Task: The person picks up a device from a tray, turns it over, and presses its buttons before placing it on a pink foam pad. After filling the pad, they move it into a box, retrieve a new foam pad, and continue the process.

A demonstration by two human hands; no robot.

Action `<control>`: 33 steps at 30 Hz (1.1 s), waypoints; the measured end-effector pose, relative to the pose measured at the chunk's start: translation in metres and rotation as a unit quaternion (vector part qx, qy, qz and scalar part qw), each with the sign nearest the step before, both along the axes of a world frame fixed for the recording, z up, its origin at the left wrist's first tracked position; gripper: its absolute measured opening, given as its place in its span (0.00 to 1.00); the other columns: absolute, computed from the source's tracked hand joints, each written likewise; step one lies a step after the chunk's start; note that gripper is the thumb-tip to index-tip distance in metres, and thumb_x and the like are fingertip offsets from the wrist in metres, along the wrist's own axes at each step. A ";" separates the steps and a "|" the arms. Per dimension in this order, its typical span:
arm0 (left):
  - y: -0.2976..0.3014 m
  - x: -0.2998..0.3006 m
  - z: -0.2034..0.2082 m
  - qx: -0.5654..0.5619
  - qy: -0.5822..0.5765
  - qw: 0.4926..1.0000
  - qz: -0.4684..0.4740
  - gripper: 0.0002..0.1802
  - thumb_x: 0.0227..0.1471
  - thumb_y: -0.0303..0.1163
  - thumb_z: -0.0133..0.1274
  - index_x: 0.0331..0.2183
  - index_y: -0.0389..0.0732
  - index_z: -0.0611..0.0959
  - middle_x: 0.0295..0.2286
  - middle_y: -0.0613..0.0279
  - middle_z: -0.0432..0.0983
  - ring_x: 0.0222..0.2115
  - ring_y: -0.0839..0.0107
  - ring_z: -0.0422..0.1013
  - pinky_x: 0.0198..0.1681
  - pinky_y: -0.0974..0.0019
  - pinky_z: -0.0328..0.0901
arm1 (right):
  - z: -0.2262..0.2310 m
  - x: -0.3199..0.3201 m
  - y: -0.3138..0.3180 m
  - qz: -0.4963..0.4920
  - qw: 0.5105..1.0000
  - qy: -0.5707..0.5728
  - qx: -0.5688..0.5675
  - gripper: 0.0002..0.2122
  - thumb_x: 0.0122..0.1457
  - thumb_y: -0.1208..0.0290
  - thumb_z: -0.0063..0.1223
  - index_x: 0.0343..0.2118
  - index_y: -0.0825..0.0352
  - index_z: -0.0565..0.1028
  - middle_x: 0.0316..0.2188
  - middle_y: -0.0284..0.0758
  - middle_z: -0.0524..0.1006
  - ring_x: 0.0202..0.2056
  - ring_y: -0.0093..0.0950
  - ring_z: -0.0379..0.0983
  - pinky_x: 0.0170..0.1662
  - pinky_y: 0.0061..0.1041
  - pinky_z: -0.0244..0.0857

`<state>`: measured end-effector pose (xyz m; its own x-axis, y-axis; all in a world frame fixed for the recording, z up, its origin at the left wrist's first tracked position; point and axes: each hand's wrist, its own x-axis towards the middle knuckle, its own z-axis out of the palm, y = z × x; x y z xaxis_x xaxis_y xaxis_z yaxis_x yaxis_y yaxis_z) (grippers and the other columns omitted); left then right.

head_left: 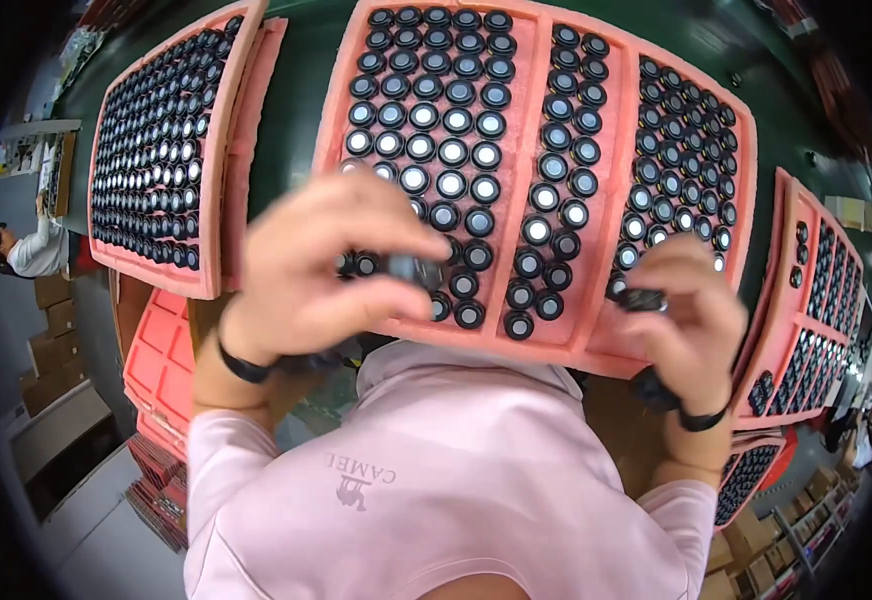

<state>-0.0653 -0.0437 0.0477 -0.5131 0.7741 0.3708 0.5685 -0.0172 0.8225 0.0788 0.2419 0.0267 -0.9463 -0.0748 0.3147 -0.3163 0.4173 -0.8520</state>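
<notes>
A pink foam tray [578,190] lies in front of me, filled with rows of small round black parts [423,117] with silver disc centres. My left hand [331,255] hovers over its near left section, slightly blurred by motion. Between its thumb and fingers is one round black part [414,270], also smeared. At the near right corner of the tray, my right hand [691,315] pinches another round black part [642,299], tilted on its side, between thumb and fingertips. Both wrists wear black bands.
Another full pink tray [212,200] sits stacked at the left, and more filled trays [791,300] stand at the right. Pink trays [161,345] with bare compartments lie lower left. The table [301,110] is green. A person [36,245] is at the far left.
</notes>
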 end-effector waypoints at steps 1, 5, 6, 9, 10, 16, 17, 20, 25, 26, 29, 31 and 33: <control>-0.003 0.016 -0.010 0.009 -0.034 0.999 0.013 0.15 0.37 0.27 0.68 0.32 0.34 0.84 0.30 0.56 0.77 0.31 0.65 0.73 0.34 0.66 0.67 | -0.008 0.007 -0.010 0.001 1.000 0.003 0.001 0.11 0.45 0.82 0.62 0.35 0.72 0.77 0.34 0.39 0.75 0.36 0.30 0.72 0.37 0.26 0.66; 0.009 0.054 -0.048 0.086 -0.096 0.991 0.040 0.16 0.38 0.21 0.65 0.35 0.33 0.83 0.32 0.55 0.77 0.32 0.64 0.74 0.36 0.65 0.67 | -0.027 0.023 -0.044 -0.012 0.999 0.005 -0.048 0.13 0.43 0.84 0.60 0.35 0.71 0.75 0.33 0.39 0.75 0.36 0.30 0.71 0.40 0.27 0.65; 0.014 0.056 -0.054 0.088 -0.095 0.991 0.039 0.16 0.38 0.21 0.65 0.35 0.33 0.83 0.32 0.55 0.77 0.32 0.64 0.74 0.36 0.65 0.67 | -0.031 0.025 -0.049 -0.018 0.998 0.000 -0.063 0.13 0.44 0.84 0.60 0.35 0.71 0.75 0.33 0.40 0.75 0.37 0.30 0.71 0.40 0.27 0.65; 0.025 0.059 -0.063 0.118 -0.096 0.988 0.008 0.14 0.41 0.17 0.61 0.35 0.33 0.82 0.33 0.52 0.77 0.33 0.65 0.73 0.36 0.66 0.67 | -0.040 0.024 -0.056 -0.029 0.996 0.008 -0.083 0.13 0.45 0.84 0.59 0.36 0.71 0.75 0.34 0.41 0.75 0.37 0.31 0.72 0.39 0.26 0.66; 0.027 0.060 -0.063 0.118 -0.095 0.988 0.009 0.14 0.41 0.17 0.61 0.35 0.33 0.82 0.33 0.52 0.77 0.33 0.65 0.73 0.36 0.66 0.67 | -0.043 0.023 -0.058 -0.036 0.995 0.020 -0.089 0.14 0.45 0.84 0.60 0.37 0.71 0.75 0.35 0.41 0.76 0.36 0.31 0.73 0.38 0.25 0.67; 0.033 0.056 -0.061 0.111 -0.100 0.989 -0.012 0.14 0.40 0.17 0.61 0.35 0.31 0.82 0.36 0.49 0.76 0.37 0.63 0.72 0.39 0.66 0.67 | -0.039 0.016 -0.059 -0.039 0.992 0.021 -0.118 0.13 0.46 0.83 0.61 0.37 0.72 0.75 0.38 0.44 0.75 0.38 0.33 0.73 0.40 0.27 0.68; 0.034 0.055 -0.061 0.119 -0.101 0.988 -0.016 0.14 0.40 0.17 0.61 0.35 0.31 0.82 0.37 0.48 0.76 0.38 0.63 0.72 0.39 0.65 0.67 | -0.040 0.014 -0.058 -0.040 0.992 0.039 -0.114 0.13 0.46 0.83 0.62 0.37 0.72 0.75 0.40 0.44 0.74 0.39 0.34 0.73 0.41 0.27 0.68; 0.036 0.053 -0.058 0.106 -0.093 0.990 -0.008 0.18 0.41 0.17 0.61 0.39 0.31 0.80 0.40 0.46 0.74 0.41 0.61 0.71 0.42 0.64 0.68 | -0.043 0.011 -0.057 -0.042 0.991 0.071 -0.106 0.14 0.47 0.82 0.63 0.38 0.73 0.74 0.42 0.46 0.73 0.41 0.34 0.72 0.43 0.29 0.68; 0.035 0.057 -0.068 0.139 -0.155 0.978 -0.004 0.25 0.43 0.17 0.60 0.46 0.31 0.74 0.45 0.43 0.70 0.46 0.58 0.70 0.47 0.62 0.69 | -0.051 0.015 -0.058 -0.061 0.982 0.069 -0.167 0.17 0.46 0.83 0.62 0.40 0.72 0.72 0.44 0.46 0.71 0.44 0.35 0.70 0.47 0.30 0.67; 0.034 0.056 -0.069 0.139 -0.155 0.978 -0.004 0.25 0.43 0.17 0.60 0.46 0.31 0.74 0.45 0.43 0.70 0.46 0.58 0.70 0.47 0.62 0.69 | -0.051 0.015 -0.058 -0.061 0.983 0.068 -0.162 0.17 0.47 0.83 0.62 0.41 0.71 0.71 0.44 0.45 0.70 0.45 0.34 0.69 0.48 0.31 0.66; 0.033 0.053 -0.069 0.108 -0.131 0.985 -0.024 0.28 0.43 0.17 0.60 0.48 0.32 0.70 0.45 0.41 0.69 0.48 0.57 0.70 0.49 0.60 0.69 | -0.054 0.015 -0.059 -0.069 0.983 0.072 -0.155 0.18 0.46 0.84 0.62 0.41 0.70 0.70 0.44 0.45 0.70 0.45 0.34 0.69 0.48 0.30 0.66; 0.034 0.054 -0.069 0.110 -0.140 0.984 -0.016 0.27 0.43 0.18 0.60 0.47 0.32 0.71 0.45 0.41 0.70 0.47 0.57 0.70 0.48 0.61 0.69 | -0.055 0.014 -0.060 -0.083 0.981 0.080 -0.153 0.18 0.43 0.86 0.63 0.40 0.72 0.72 0.44 0.46 0.72 0.43 0.35 0.71 0.46 0.29 0.67; 0.035 0.056 -0.068 0.113 -0.159 0.981 0.000 0.24 0.43 0.19 0.61 0.44 0.32 0.74 0.44 0.42 0.71 0.46 0.57 0.71 0.47 0.61 0.69 | -0.055 0.014 -0.060 -0.082 0.983 0.079 -0.146 0.18 0.43 0.86 0.63 0.40 0.72 0.72 0.44 0.46 0.72 0.43 0.35 0.71 0.46 0.29 0.67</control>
<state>-0.0098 -0.0086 -0.0203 -0.6313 0.6901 0.3538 0.2832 -0.2196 0.9336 0.0924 0.1822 -0.0280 -0.8752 0.1906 0.4447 -0.4035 0.2195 -0.8883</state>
